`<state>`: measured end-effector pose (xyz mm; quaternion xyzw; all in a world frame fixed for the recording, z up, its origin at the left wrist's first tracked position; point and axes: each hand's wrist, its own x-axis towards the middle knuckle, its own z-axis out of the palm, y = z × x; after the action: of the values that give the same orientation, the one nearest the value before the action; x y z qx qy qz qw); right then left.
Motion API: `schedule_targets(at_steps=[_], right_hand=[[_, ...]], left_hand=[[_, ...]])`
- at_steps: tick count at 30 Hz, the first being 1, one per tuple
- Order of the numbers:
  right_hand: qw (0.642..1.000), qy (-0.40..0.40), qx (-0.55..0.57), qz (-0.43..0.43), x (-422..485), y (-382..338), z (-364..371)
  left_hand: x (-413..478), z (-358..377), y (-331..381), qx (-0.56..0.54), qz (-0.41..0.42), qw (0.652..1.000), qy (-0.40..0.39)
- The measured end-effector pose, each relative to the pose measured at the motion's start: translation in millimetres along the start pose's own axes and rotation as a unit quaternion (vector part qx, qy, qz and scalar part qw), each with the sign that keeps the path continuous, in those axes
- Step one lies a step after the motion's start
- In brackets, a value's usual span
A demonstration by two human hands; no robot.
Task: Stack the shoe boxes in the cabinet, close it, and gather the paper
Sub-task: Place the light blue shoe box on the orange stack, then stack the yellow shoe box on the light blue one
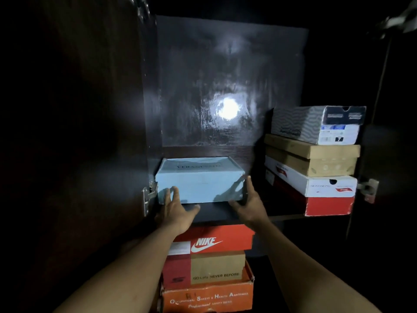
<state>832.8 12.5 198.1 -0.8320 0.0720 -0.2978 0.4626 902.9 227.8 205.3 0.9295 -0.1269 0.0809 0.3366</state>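
A pale blue shoe box (200, 179) lies flat on the dark cabinet shelf (212, 212), at its left side. My left hand (174, 210) has its fingertips on the box's front face near the left corner, fingers spread. Just off the box's front right corner is my right hand (247, 204), open, with one finger raised along the corner. Neither hand is closed on the box. To the right on the same shelf stands a stack of three boxes and one more: grey patterned (316, 123) on top, brown cardboard (313, 158), white Skechers (316, 184), red (327, 205) at the bottom.
Below the shelf sit an orange Nike box (214, 240), a red and tan box (207, 269) and an orange safety-shoe box (207, 299). The cabinet's left door (79, 132) stands open with a metal hinge (147, 195). Another hinge (369, 189) is at right. Surroundings are dark.
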Motion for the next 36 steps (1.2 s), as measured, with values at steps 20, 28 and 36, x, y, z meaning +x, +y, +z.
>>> schedule_targets(at_steps=[20, 28, 36], right_hand=[[0.887, -0.068, -0.343, 0.302, -340.8, -54.8, -236.4], [0.811, 0.003, -0.404, 0.422, -442.2, -73.4, -321.9], [0.731, 0.090, -0.450, 0.506, -551.9, -102.2, -363.9]], left_hand=[[-295.1, 36.7, 88.1, 0.004, 0.203, 0.953, -0.226], [-375.1, 90.4, 176.2, -0.022, 0.338, 0.885, -0.320], [-437.8, 132.5, 228.4, -0.037, 0.493, 0.792, -0.357]])
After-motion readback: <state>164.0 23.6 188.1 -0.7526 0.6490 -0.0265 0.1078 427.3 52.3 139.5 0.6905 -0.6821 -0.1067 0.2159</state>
